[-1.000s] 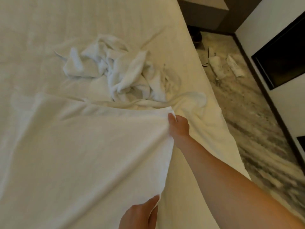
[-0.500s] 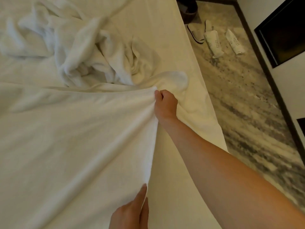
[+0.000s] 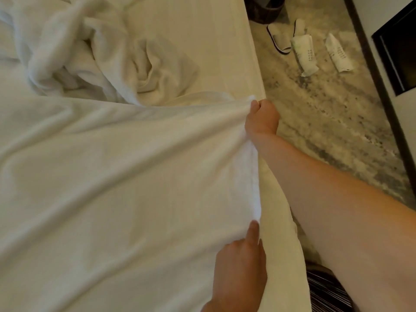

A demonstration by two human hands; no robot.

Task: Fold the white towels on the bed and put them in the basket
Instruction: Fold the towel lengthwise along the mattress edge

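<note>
Across the left and centre of the view, the bed (image 3: 202, 30) was recorded, dressed in a pale sheet, with its right edge bordered by a mottled stone floor (image 3: 326, 136). Most of the near mattress was covered by one large white towel (image 3: 112, 176), spread out and drawn into long creases running toward its far right corner. Beyond it, touching its far edge, a crumpled heap of white towels (image 3: 90, 52) was noted on the bed.

The right hand (image 3: 262, 118) was found at the bed's right edge, closed round the spread towel's far right corner, with the cloth bunched into the fist. The left hand (image 3: 238, 266) was observed at the nearer end of the same towel edge, one digit laid straight along the hem. Its other fingers were hidden, so it could not be established whether the cloth was gripped.

A dark panel (image 3: 396, 52) was seen on the right wall. A dark woven container (image 3: 263, 7), cut off by the upper frame, was noted on the floor beside the bed. Near it lay a white slipper (image 3: 279, 39) and two wrapped white packets (image 3: 305, 55), all well apart from the towels.
</note>
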